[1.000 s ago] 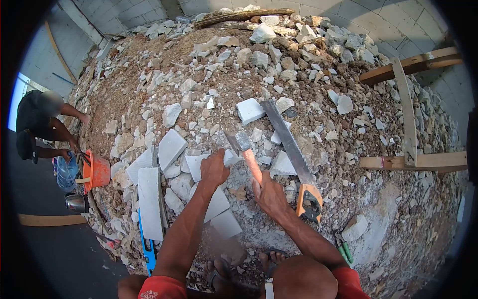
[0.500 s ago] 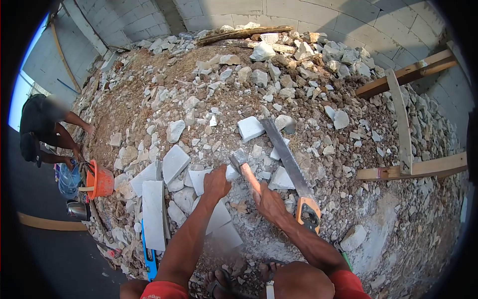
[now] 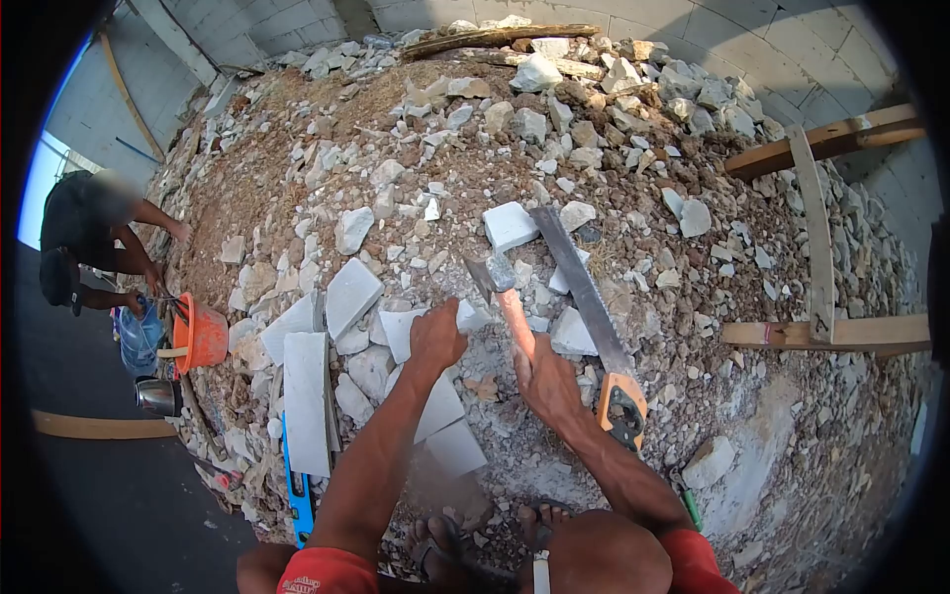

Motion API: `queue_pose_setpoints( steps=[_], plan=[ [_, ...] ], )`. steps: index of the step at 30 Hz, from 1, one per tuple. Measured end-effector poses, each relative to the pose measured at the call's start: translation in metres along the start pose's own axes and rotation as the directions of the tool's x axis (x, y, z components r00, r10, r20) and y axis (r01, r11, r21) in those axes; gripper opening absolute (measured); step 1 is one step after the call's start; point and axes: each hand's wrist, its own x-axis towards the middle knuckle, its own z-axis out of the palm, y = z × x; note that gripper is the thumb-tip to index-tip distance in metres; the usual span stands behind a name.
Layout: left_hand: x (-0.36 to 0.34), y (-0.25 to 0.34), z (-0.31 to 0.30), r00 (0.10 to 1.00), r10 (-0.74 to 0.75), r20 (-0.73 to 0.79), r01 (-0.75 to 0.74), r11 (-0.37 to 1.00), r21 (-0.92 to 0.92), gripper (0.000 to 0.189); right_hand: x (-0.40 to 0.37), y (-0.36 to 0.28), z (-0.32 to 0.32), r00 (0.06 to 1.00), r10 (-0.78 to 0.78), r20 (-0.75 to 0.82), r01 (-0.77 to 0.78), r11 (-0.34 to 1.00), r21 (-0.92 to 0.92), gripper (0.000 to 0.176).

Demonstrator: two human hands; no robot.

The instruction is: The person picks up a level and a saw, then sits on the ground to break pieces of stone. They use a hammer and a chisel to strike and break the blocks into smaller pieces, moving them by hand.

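Note:
My right hand [image 3: 550, 384] is wrapped round the wooden handle of a hammer [image 3: 514, 315]. The hammer's metal head points away from me, just above and right of my left hand [image 3: 438, 339]. My left hand is closed on a white block piece [image 3: 398, 333] low over the rubble, and white edges show on both sides of the fist. Part of that piece is hidden by the fingers. Below the left forearm lie flat white slabs [image 3: 457, 447]. Right of the hammer, a handsaw [image 3: 582, 287] with an orange and black handle rests on the stones.
Long white blocks [image 3: 307, 401] and a blue spirit level [image 3: 298, 495] lie to my left. Beyond them stand an orange bucket [image 3: 204, 339] and a metal pot [image 3: 156, 396], beside a crouching person [image 3: 84, 223]. Wooden beams [image 3: 871, 333] jut in at the right. Rubble slopes up to a block wall [image 3: 673, 40].
The hammer head has risen away from the piece by my left hand and turned slightly. My left hand keeps its grip. The view has shifted a little.

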Motion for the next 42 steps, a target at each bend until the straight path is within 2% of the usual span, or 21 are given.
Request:
queue_pose_setpoints(
  steps=[2,4,7,9,11,13,15,16,21,23,26,30,31,32,34,39,41,42],
  plan=[
    [0.0,0.0,-0.002,1.0,-0.004,0.005,0.004,1.0,-0.008,0.042,0.0,0.005,0.006,1.0,-0.009,-0.03,0.009,1.0,0.011,0.029],
    [0.003,0.001,-0.001,1.0,-0.009,0.021,0.008,0.999,0.048,0.042,0.007,0.03,0.022,0.998,-0.041,0.036,0.044,0.996,-0.076,0.029],
    [0.002,0.005,-0.007,0.998,-0.037,0.046,0.035,0.998,0.05,0.04,0.007,0.016,0.005,0.999,-0.007,0.05,0.009,0.999,-0.034,0.029],
    [0.0,0.002,-0.002,0.996,-0.04,0.077,0.037,0.998,0.044,0.04,-0.001,0.008,0.005,0.999,0.01,0.036,-0.008,0.999,-0.033,0.03],
    [0.001,0.002,-0.005,0.999,-0.02,0.044,0.019,1.0,0.007,0.039,0.0,0.002,0.003,0.999,-0.017,-0.042,0.016,1.0,-0.014,0.031],
    [0.002,0.0,-0.001,1.0,-0.003,0.009,0.003,1.0,0.004,0.038,0.007,0.019,0.016,1.0,-0.016,-0.022,0.015,0.999,-0.042,0.031],
    [0.003,0.0,-0.001,1.0,-0.002,0.017,0.001,0.999,0.038,0.039,0.012,0.03,0.018,0.997,-0.002,0.079,0.005,0.999,-0.035,0.031],
    [0.005,-0.002,0.0,0.999,-0.003,0.041,0.002,1.0,0.027,0.046,0.013,0.032,0.015,0.997,0.01,0.075,-0.006,0.998,-0.056,0.032],
    [0.003,-0.005,0.003,1.0,0.011,0.001,-0.011,0.999,0.045,0.046,0.002,0.011,0.008,0.999,0.003,-0.034,-0.004,0.999,-0.043,0.033],
    [0.004,-0.002,0.001,0.999,-0.03,0.046,0.028,0.999,0.033,0.043,0.008,0.021,0.014,0.998,0.026,0.063,-0.023,0.998,-0.051,0.033],
    [0.005,0.002,-0.006,0.995,-0.046,0.089,0.045,0.999,0.023,0.042,0.015,0.045,0.018,0.999,-0.004,0.05,0.009,0.995,-0.101,0.032],
    [0.0,-0.003,0.001,1.0,0.011,0.0,-0.011,1.0,-0.01,0.041,0.002,0.006,0.002,0.999,0.038,-0.02,-0.038,0.999,-0.012,0.034],
    [0.002,-0.003,0.0,0.999,-0.005,0.046,0.004,1.0,0.025,0.04,0.003,0.006,0.002,0.998,0.052,-0.037,-0.051,0.999,0.014,0.034],
    [0.002,-0.004,0.001,1.0,0.005,0.027,-0.006,1.0,0.016,0.038,0.007,0.016,0.011,0.999,0.024,-0.026,-0.023,0.999,0.036,0.034],
    [-0.002,-0.001,-0.002,1.0,0.013,0.0,-0.013,1.0,0.019,0.039,0.017,0.043,0.026,0.997,0.063,0.054,-0.058,0.995,-0.086,0.035],
    [-0.003,-0.007,0.006,1.0,0.019,-0.015,-0.018,1.0,0.024,0.042,-0.001,0.02,0.008,0.998,0.064,-0.005,-0.065,0.998,-0.011,0.035],
    [0.0,-0.002,0.001,1.0,0.028,-0.007,-0.028,0.999,-0.037,0.037,0.001,0.019,0.011,0.995,0.047,-0.082,-0.051,0.998,-0.038,0.036],
    [0.0,-0.004,0.002,0.999,0.052,-0.017,-0.052,0.999,-0.011,0.042,0.005,0.03,0.018,0.998,0.049,-0.033,-0.052,0.993,-0.105,0.035]
  ],
)
